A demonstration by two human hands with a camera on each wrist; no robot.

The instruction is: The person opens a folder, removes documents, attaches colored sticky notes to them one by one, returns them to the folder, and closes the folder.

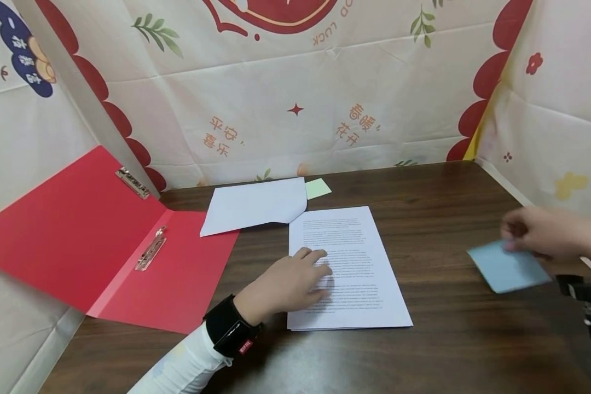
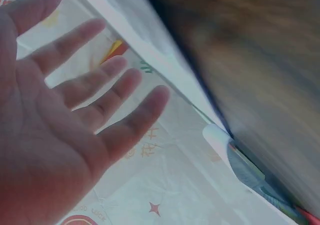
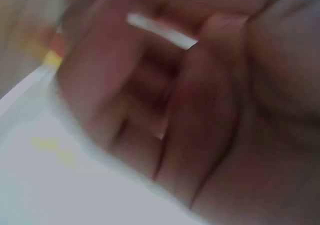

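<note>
Pressing flat on the printed sheet (image 1: 347, 268), the left hand (image 1: 288, 284) lies with fingers straight and spread over the page's left half, near the middle of the dark wooden table (image 1: 448, 345). The left wrist view shows the same hand (image 2: 65, 125) with palm exposed and fingers fanned. Right hand (image 1: 546, 235), at the far right of the table, has its fingers curled, pinching the upper corner of a light blue sticky note (image 1: 509, 268); the note's lower part seems to lie on the table, though contact is unclear. Right wrist view: blurred, curled fingers (image 3: 165, 100) only. Blank white sheet (image 1: 256, 205) lies just beyond the printed one, overlapping a green sticky note (image 1: 318, 188) at its right. Open red folder (image 1: 103, 241) on the left, its far cover propped against the patterned cloth wall (image 1: 285, 109).
</note>
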